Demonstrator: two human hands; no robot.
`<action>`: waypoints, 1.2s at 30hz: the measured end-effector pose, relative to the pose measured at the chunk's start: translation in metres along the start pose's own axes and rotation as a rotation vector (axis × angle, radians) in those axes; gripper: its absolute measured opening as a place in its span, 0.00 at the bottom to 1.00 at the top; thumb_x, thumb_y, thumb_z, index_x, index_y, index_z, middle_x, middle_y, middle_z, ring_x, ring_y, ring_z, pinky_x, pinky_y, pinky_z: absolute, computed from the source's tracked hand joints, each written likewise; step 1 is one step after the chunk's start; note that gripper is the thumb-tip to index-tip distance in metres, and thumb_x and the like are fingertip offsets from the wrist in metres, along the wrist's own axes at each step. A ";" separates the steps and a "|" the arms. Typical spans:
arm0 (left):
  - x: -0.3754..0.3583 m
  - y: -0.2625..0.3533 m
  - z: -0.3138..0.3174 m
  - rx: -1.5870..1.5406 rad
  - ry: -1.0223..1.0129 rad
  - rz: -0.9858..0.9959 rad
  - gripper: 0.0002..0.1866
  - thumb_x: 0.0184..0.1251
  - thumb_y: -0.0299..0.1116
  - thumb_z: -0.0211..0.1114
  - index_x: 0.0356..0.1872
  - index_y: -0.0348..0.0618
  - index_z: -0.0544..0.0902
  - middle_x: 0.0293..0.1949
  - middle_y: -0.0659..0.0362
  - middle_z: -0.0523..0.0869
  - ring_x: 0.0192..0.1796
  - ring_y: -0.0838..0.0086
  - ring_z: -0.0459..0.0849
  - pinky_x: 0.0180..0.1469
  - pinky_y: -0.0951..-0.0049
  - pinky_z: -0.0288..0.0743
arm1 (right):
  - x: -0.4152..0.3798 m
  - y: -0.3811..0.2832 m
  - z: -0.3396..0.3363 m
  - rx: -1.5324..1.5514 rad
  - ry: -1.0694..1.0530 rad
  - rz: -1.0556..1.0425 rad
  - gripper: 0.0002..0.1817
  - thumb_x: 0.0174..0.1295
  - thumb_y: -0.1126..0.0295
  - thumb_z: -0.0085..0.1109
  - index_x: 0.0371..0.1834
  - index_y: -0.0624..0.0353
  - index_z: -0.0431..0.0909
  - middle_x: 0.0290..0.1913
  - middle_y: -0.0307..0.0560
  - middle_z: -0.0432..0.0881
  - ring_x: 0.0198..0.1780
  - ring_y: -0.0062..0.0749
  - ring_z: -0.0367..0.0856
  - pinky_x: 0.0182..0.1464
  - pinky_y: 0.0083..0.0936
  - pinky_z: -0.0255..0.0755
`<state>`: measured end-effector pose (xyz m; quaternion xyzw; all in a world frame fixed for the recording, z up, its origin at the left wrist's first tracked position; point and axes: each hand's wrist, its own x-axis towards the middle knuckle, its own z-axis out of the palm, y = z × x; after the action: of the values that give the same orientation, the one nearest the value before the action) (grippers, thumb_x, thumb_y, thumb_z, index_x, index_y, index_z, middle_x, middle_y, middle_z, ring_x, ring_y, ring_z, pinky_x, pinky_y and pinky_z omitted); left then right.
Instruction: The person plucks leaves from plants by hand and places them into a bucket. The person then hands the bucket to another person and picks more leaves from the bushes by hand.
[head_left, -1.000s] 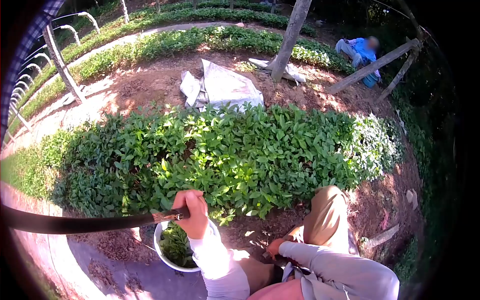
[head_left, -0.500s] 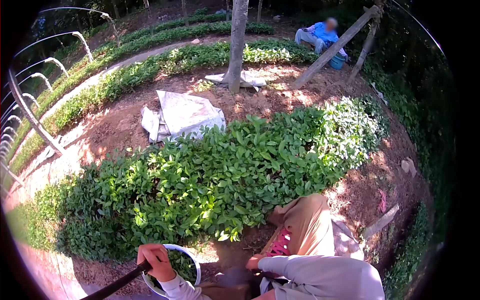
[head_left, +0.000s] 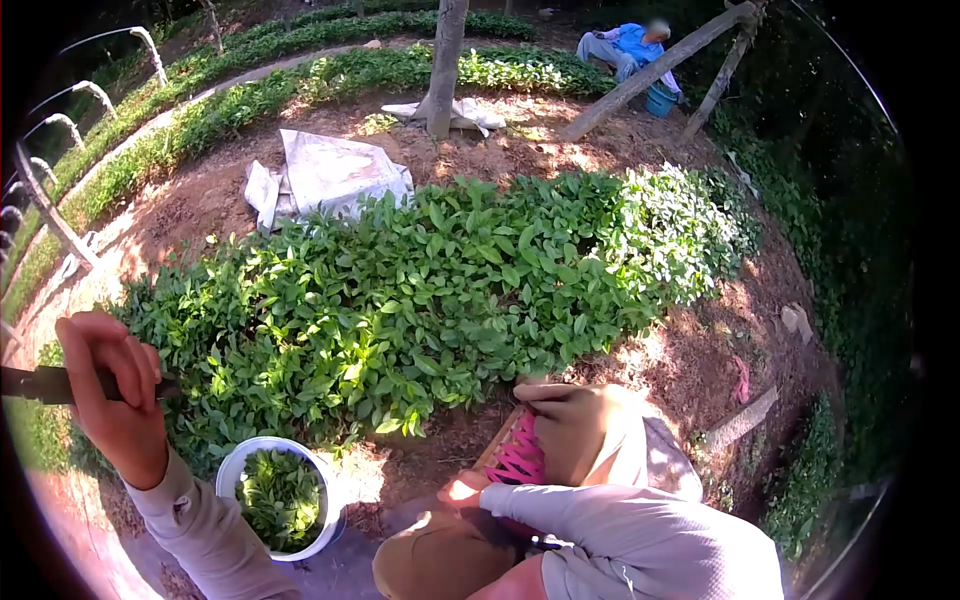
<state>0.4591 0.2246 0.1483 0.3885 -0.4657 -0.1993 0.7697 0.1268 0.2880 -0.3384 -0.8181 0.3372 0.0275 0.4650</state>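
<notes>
At the left, raised over the plants, my left hand [head_left: 115, 385] is closed round a dark rod-like handle [head_left: 40, 385]. Below and to its right, a white bucket [head_left: 228, 470] holds picked green leaves [head_left: 280, 500]. My right hand [head_left: 465, 490] rests low by my knees, beside a wooden piece laced with pink strap [head_left: 520, 452]; its fingers are blurred by glare and partly hidden. A bed of leafy green plants [head_left: 430, 290] spreads in front of me.
Pale sheeting [head_left: 335, 170] lies behind the plants. Beyond stands a tree trunk [head_left: 445, 70], with slanted wooden posts [head_left: 655, 75] to the right. Another person [head_left: 640, 45] sits at the back right by a blue bucket [head_left: 660, 100]. Curved hoops [head_left: 150, 50] line the left.
My left hand has risen to the left with the dark handle, away from the white bucket. The bucket now shows more fully. The whole view has shifted slightly.
</notes>
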 end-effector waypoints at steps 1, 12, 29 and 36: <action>-0.009 0.007 -0.006 -0.020 -0.016 -0.023 0.19 0.76 0.42 0.42 0.31 0.39 0.73 0.08 0.69 0.55 0.08 0.83 0.49 0.16 0.81 0.46 | -0.004 -0.010 -0.011 -0.017 0.003 0.039 0.21 0.63 0.54 0.46 0.23 0.57 0.79 0.24 0.51 0.80 0.30 0.47 0.79 0.35 0.37 0.73; -0.110 0.001 -0.040 0.081 0.026 -0.096 0.18 0.75 0.38 0.44 0.28 0.36 0.71 0.07 0.68 0.59 0.08 0.83 0.54 0.14 0.80 0.50 | 0.018 -0.056 -0.065 -0.045 -0.567 -0.006 0.36 0.41 0.44 0.70 0.49 0.58 0.76 0.43 0.51 0.81 0.48 0.44 0.79 0.48 0.37 0.73; -0.164 -0.071 0.036 0.283 0.122 -0.143 0.23 0.76 0.49 0.36 0.28 0.43 0.69 0.07 0.68 0.58 0.08 0.82 0.54 0.16 0.79 0.52 | 0.056 -0.008 -0.157 0.841 0.891 0.362 0.08 0.57 0.69 0.64 0.33 0.60 0.76 0.25 0.34 0.78 0.23 0.13 0.71 0.26 0.13 0.66; -0.186 -0.082 0.041 0.158 0.201 -0.248 0.23 0.72 0.50 0.49 0.24 0.41 0.66 0.10 0.64 0.66 0.11 0.79 0.63 0.16 0.78 0.58 | 0.071 -0.029 -0.171 0.717 1.094 0.245 0.09 0.56 0.69 0.64 0.34 0.61 0.75 0.23 0.36 0.77 0.24 0.14 0.72 0.27 0.15 0.68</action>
<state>0.3373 0.2810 -0.0093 0.5204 -0.3493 -0.2156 0.7488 0.1524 0.1269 -0.2455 -0.4644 0.6034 -0.4531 0.4636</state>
